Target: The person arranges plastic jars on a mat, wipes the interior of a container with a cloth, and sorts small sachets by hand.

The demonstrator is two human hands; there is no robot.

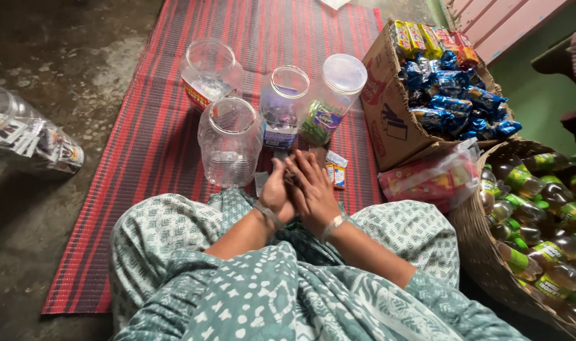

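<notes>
I sit cross-legged on a red striped mat (142,158), with both hands together just in front of my lap. My left hand (275,192) is curled with the thumb up. My right hand (314,189) lies against it, fingers stretched over the left fingers. What sits between the palms is hidden. A small grey packet (261,182) shows just below the left hand. Small orange and white packets (336,170) lie on the mat beside the right fingers. An open, empty clear plastic jar (229,142) stands right beyond the left hand.
Behind stand an open jar with purple packets (283,110), a lidded jar with green packets (333,95) and another clear jar (209,69). To the right are a cardboard box of blue packets (389,120), a red bag (430,180) and a basket of bottles (483,252). A jar of sachets (29,136) lies left.
</notes>
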